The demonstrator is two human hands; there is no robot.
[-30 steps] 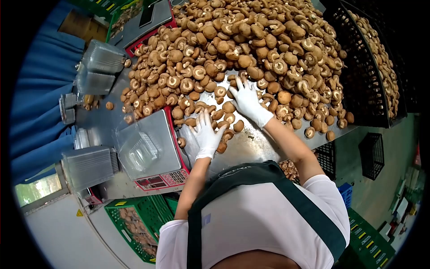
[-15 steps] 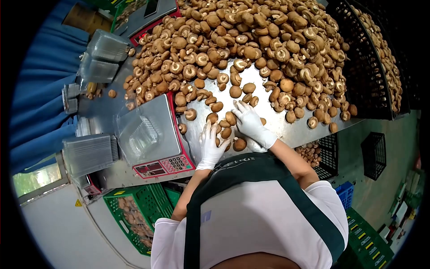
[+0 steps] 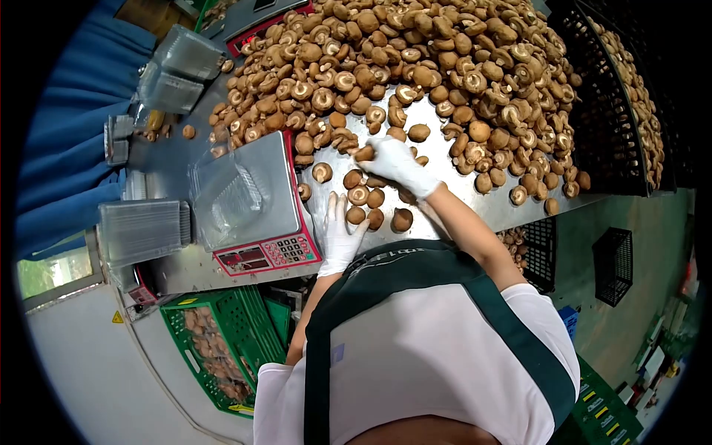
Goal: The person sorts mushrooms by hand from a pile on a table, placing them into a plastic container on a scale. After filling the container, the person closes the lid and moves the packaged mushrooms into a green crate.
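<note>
While the left hand [image 3: 341,241] lies spread, palm down, on the metal table [image 3: 441,156], its fingers straight and the thumb held away from them, a small mushroom [image 3: 356,215] sits in the gap between thumb and forefinger, not gripped. The right hand [image 3: 399,165] is partly curled with its fingertips on a brown mushroom cap [image 3: 365,153]; I cannot tell whether they have hold of it or only touch it. Other mushrooms lie partly hidden beneath that hand, and several loose mushrooms [image 3: 402,219] are scattered between the two hands and toward the apron [image 3: 404,267]. Beyond them rises a large heap of mushrooms [image 3: 445,44], spreading over the far part of the table. Just to the left stands a red-edged scale [image 3: 285,251] with a clear plastic container [image 3: 241,204] on its plate. Farther left is a stack of clear trays [image 3: 141,230], near the blue curtain [image 3: 67,126]. On the right, a black crate [image 3: 612,111] filled with mushrooms stands tilted in view beside the heap.
</note>
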